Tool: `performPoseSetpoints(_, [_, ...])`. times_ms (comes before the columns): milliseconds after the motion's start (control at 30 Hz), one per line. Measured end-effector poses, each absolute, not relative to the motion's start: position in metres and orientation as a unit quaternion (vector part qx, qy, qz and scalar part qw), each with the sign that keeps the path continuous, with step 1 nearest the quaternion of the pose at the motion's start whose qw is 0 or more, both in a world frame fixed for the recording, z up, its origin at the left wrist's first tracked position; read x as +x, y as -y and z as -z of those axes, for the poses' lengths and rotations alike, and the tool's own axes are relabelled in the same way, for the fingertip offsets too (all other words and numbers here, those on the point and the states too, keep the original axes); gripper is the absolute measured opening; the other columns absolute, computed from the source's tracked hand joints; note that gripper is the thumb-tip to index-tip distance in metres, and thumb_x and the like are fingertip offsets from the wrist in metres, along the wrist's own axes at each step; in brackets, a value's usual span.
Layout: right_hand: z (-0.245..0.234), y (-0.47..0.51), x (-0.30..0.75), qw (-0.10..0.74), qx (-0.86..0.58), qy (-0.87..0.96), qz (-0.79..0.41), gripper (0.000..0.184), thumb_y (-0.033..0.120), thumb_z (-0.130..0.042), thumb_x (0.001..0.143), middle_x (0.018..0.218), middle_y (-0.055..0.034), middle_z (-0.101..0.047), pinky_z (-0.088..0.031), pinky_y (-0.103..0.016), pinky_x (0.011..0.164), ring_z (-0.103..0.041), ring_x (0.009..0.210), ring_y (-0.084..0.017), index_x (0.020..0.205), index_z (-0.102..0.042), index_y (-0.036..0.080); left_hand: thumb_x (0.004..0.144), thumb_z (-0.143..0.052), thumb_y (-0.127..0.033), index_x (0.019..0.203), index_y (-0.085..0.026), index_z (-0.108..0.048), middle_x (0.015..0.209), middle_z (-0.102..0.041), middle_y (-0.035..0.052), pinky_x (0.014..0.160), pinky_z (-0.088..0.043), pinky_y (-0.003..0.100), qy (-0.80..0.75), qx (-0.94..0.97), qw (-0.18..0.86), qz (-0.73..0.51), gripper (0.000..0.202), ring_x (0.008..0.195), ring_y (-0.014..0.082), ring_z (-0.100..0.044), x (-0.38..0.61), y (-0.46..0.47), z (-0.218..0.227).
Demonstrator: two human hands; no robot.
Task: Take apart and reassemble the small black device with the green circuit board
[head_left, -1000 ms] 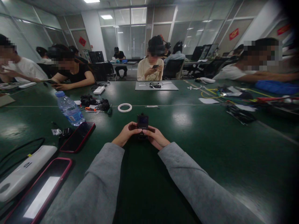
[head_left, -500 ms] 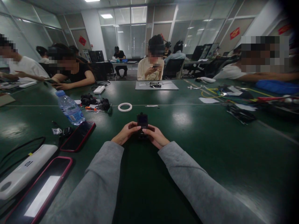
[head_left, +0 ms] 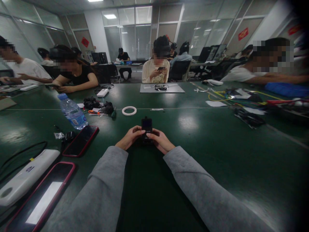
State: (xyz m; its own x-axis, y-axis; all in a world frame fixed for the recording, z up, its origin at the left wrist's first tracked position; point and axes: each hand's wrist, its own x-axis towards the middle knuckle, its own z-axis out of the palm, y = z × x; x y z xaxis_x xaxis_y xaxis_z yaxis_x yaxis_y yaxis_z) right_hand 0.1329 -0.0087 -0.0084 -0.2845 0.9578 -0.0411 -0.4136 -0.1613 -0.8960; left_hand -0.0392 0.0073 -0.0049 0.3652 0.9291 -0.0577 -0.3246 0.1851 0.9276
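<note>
Between my two hands, a small black handheld device (head_left: 146, 125) with a dark screen stands upright over the green table. My left hand (head_left: 131, 136) is closed on its left side, the thumb on the front below the screen. From the right, my right hand (head_left: 162, 140) grips it too, with its thumb pressed on the lower front. The fingers behind the device are partly hidden, and its exact kind is too small to make out. Just beyond it lies a white ring (head_left: 129, 111), flat on the table.
To the left are a water bottle (head_left: 72, 111), a red-edged phone (head_left: 80, 141), a larger pink-edged phone (head_left: 41, 196) and a white power bank-like case (head_left: 29, 177). Cables and tools (head_left: 101, 109) lie farther off. Tangled wires (head_left: 241, 95) cover the right side. Several people sit around.
My hands and the device stay almost where they were; the screen looks slightly bluer. At the right, a person's head has shifted a little.
</note>
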Motion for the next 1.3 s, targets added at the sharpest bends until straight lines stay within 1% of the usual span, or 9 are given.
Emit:
performPoseSetpoints(267, [0.01, 0.008, 0.135, 0.496, -0.326, 0.416, -0.689, 0.043, 0.028, -0.084, 0.058, 0.099, -0.0044, -0.065, -0.043, -0.033, 0.091, -0.06, 0.094, -0.017, 0.094, -0.065, 0.016, 0.068, -0.076, -0.028, 0.088, -0.015, -0.059, 0.089, -0.063, 0.0022, 0.082, -0.043, 0.028, -0.337, 0.451, 0.692, -0.453, 0.029, 0.083, 0.0137, -0.061, -0.039, -0.007, 0.006])
performPoseSetpoints(533, [0.011, 0.007, 0.134, 0.501, -0.328, 0.414, -0.686, 0.042, 0.027, -0.084, 0.058, 0.097, -0.004, -0.064, -0.043, -0.033, 0.092, -0.059, 0.094, -0.017, 0.094, -0.065, 0.016, 0.068, -0.077, -0.029, 0.087, -0.015, -0.058, 0.088, -0.063, 0.0018, 0.081, -0.043, 0.028, -0.344, 0.448, 0.687, -0.458, 0.03, 0.082, 0.0133, -0.06, -0.037, -0.004, 0.001])
performPoseSetpoints(733, [0.013, 0.007, 0.134, 0.503, -0.331, 0.415, -0.682, 0.042, 0.027, -0.085, 0.057, 0.097, -0.0034, -0.064, -0.043, -0.033, 0.091, -0.059, 0.094, -0.017, 0.093, -0.064, 0.017, 0.068, -0.077, -0.029, 0.09, -0.016, -0.058, 0.091, -0.062, 0.0018, 0.084, -0.043, 0.029, -0.342, 0.458, 0.68, -0.459, 0.032, 0.085, 0.0136, -0.06, -0.037, -0.007, 0.006])
performPoseSetpoints(900, [0.01, 0.008, 0.132, 0.504, -0.341, 0.408, -0.68, 0.043, 0.026, -0.086, 0.054, 0.092, -0.002, -0.064, -0.044, -0.032, 0.089, -0.059, 0.09, -0.016, 0.089, -0.064, 0.017, 0.068, -0.077, -0.03, 0.089, -0.015, -0.058, 0.089, -0.062, 0.0016, 0.082, -0.043, 0.029, -0.345, 0.467, 0.665, -0.469, 0.032, 0.083, 0.0132, -0.06, -0.036, -0.01, 0.013])
performPoseSetpoints(1067, [0.01, 0.008, 0.133, 0.501, -0.337, 0.414, -0.681, 0.042, 0.027, -0.085, 0.056, 0.093, -0.0025, -0.063, -0.044, -0.031, 0.088, -0.059, 0.089, -0.015, 0.09, -0.063, 0.016, 0.068, -0.076, -0.032, 0.089, -0.015, -0.058, 0.09, -0.062, 0.0019, 0.082, -0.043, 0.029, -0.351, 0.476, 0.652, -0.474, 0.032, 0.084, 0.0135, -0.06, -0.035, -0.007, 0.01])
performPoseSetpoints(1167, [0.011, 0.008, 0.133, 0.502, -0.335, 0.414, -0.682, 0.042, 0.027, -0.084, 0.058, 0.095, -0.0028, -0.063, -0.044, -0.031, 0.088, -0.059, 0.09, -0.015, 0.092, -0.063, 0.016, 0.067, -0.077, -0.035, 0.089, -0.016, -0.058, 0.09, -0.062, 0.0017, 0.082, -0.043, 0.029, -0.356, 0.475, 0.651, -0.473, 0.034, 0.084, 0.0134, -0.059, -0.034, -0.007, 0.009])
performPoseSetpoints(1300, [0.012, 0.007, 0.132, 0.505, -0.339, 0.42, -0.674, 0.043, 0.026, -0.085, 0.056, 0.095, -0.0028, -0.063, -0.044, -0.032, 0.09, -0.059, 0.093, -0.016, 0.092, -0.063, 0.016, 0.065, -0.078, -0.035, 0.095, -0.015, -0.06, 0.095, -0.063, 0.0037, 0.087, -0.043, 0.032, -0.368, 0.49, 0.634, -0.472, 0.04, 0.089, 0.0156, -0.059, -0.034, -0.009, 0.011])
